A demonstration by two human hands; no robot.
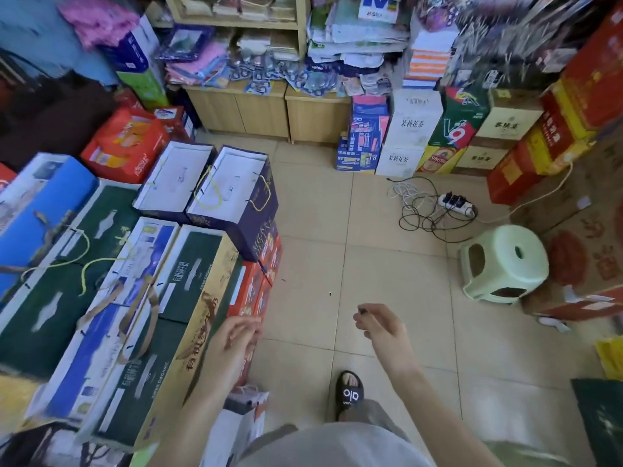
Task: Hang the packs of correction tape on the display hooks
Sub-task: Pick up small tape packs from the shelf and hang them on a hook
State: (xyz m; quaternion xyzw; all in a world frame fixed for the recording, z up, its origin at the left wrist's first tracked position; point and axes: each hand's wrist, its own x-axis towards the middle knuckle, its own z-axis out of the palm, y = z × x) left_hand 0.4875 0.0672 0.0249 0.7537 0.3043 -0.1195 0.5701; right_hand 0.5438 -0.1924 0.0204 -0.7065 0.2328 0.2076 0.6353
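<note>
A person's grey-clothed lap is filling the bottom centre, with one foot in a black sandal (349,394) resting on the tiled floor (371,230). The left hand (236,342) is hanging at lower centre, fingers loosely curled and blurred, holding nothing visible. The right hand (379,323) is hovering over the tiles, pinching something small and dark; what it is cannot be told. Packs of correction tape (279,77) are lying heaped on the wooden cabinet (266,112) at upper centre, too blurred to tell their direction. Gift boxes (135,281) are crowding the left. A pale green stool (505,261) is standing at right.
</note>
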